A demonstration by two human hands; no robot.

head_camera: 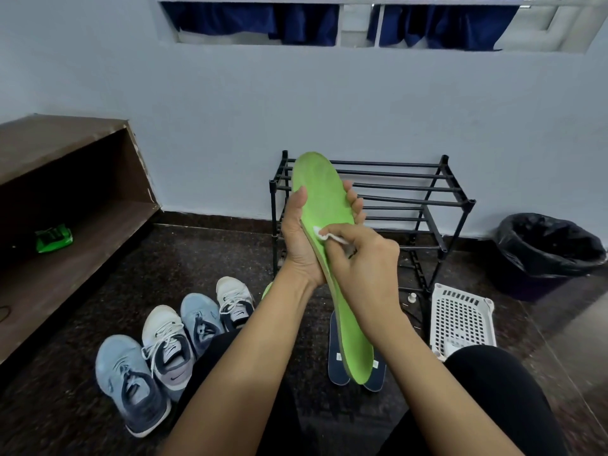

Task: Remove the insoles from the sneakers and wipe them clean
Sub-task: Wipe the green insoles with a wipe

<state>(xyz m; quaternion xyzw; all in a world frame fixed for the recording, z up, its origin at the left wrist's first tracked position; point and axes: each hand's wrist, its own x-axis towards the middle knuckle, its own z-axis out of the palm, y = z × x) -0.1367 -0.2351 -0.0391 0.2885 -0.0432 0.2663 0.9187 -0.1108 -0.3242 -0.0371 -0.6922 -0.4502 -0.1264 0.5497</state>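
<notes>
A bright green insole (329, 205) stands nearly upright at the centre of the frame, toe end up in front of the black rack and heel end down between the person's knees. The left hand (301, 245) is wrapped around its middle from behind, thumb on the left edge and fingertips (357, 205) curling over the right edge, so it is clamped on the insole. The right hand (365, 258) is pinched closed on a small white wipe (324, 233), which it presses against the green face just below the left hand's fingers. Behind the lower end of the held insole, two dark blue insoles (337, 357) lie side by side on the dark speckled floor (184, 258), and a sliver of another green insole (267, 290) peeks out beside the left wrist. At lower left of the frame four sneakers (171, 343) sit in a close row on the floor, alternating light blue and white with dark openings, toes pointing away. The black metal shoe rack (411, 199) stands against the pale wall at centre right. To its lower right a white perforated plastic basket (460, 317) rests on the floor, partly hidden by the right knee, and a black-lined waste bin (546, 248) sits at the right edge of the frame. At left a brown wooden shelf unit (65, 179) holds a green packet (53, 237) on its lower board. Dark blue curtains (296, 18) hang behind the window bars along the top.
</notes>
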